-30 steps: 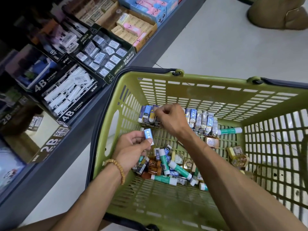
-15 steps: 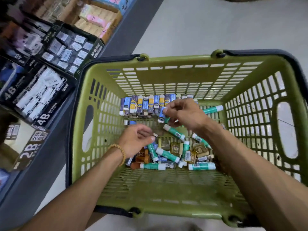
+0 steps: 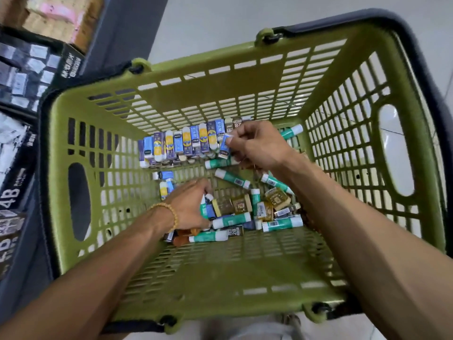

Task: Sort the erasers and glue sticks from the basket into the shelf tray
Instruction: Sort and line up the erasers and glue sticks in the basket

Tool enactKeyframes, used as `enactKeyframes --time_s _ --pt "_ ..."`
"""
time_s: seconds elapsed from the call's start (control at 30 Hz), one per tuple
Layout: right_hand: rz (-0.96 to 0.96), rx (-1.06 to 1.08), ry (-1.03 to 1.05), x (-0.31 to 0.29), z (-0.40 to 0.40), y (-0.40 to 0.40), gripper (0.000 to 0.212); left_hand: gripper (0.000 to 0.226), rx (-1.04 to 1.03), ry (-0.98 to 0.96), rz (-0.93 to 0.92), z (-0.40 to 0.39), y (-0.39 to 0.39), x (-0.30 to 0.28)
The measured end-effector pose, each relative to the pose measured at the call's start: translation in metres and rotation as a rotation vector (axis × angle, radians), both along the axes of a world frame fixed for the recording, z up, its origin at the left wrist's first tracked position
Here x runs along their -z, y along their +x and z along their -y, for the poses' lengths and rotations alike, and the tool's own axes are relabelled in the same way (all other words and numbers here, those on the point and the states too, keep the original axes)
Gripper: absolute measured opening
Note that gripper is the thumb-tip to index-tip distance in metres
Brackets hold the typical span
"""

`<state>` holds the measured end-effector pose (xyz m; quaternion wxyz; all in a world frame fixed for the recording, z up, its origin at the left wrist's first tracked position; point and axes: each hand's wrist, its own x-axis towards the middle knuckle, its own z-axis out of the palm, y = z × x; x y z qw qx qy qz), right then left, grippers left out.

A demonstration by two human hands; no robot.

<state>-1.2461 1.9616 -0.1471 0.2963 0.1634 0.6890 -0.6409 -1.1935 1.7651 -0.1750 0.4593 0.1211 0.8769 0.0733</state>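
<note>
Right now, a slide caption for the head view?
Right hand pinches a blue eraser; left hand digs among glue sticks in the green basket.

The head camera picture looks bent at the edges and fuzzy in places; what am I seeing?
Head view: a wide-angle lens bows the green basket rim outward; the shelf boxes at the left edge are smeared and their print is mostly unreadable; the erasers mid-frame are sharper; light is soft and even, without harsh glare.

Green basket (image 3: 220,288) of moulded plastic lattice, matt and slightly scuffed, with dark plastic handles (image 3: 421,69). Inside, glue sticks (image 3: 231,220) in smooth glossy plastic tubes and erasers (image 3: 169,146) in shiny printed paper sleeves. Wooden-looking bead bracelet (image 3: 169,212) at lower centre. Printed cardboard display boxes (image 3: 17,168) at left. Smooth pale floor (image 3: 220,18) above.
</note>
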Motion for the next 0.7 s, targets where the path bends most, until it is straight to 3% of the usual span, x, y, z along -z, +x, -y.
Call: enactKeyframes --time_s 0.3,0.4,0.5,0.7 --pt "-0.037 -0.027 0.062 0.005 0.004 0.002 0.012 0.070 0.046 -0.002 0.058 -0.022 0.000 0.003" --pt "-0.048 -0.015 0.067 0.007 0.002 0.001 0.011 0.068 -0.031 0.055 0.156 -0.029 -0.004 0.003" --pt "-0.052 -0.002 0.070 0.007 -0.001 0.002 0.010 0.055 0.032 0.084 0.216 -0.039 -0.001 0.004" --pt "-0.056 -0.002 0.078 0.007 -0.005 0.001 0.010 0.059 0.036 0.088 0.354 -0.044 -0.003 0.002"
